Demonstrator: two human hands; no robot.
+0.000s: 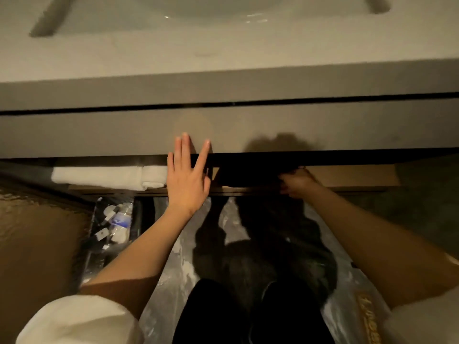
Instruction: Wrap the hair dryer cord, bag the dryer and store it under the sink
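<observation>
Now pressing the left hand [186, 180], fingers spread flat, against the vanity front [323, 125]; reaching the right hand [296, 182] onto the shelf [352, 176] below, grip unclear; dryer hidden in shadow there.

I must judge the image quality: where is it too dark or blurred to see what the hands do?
Head view: the right hand reaches into deep shadow under the vanity, its grip unreadable; the left hand is well lit, flat on the vanity front; the sink is blurred; straight edges bow.
</observation>
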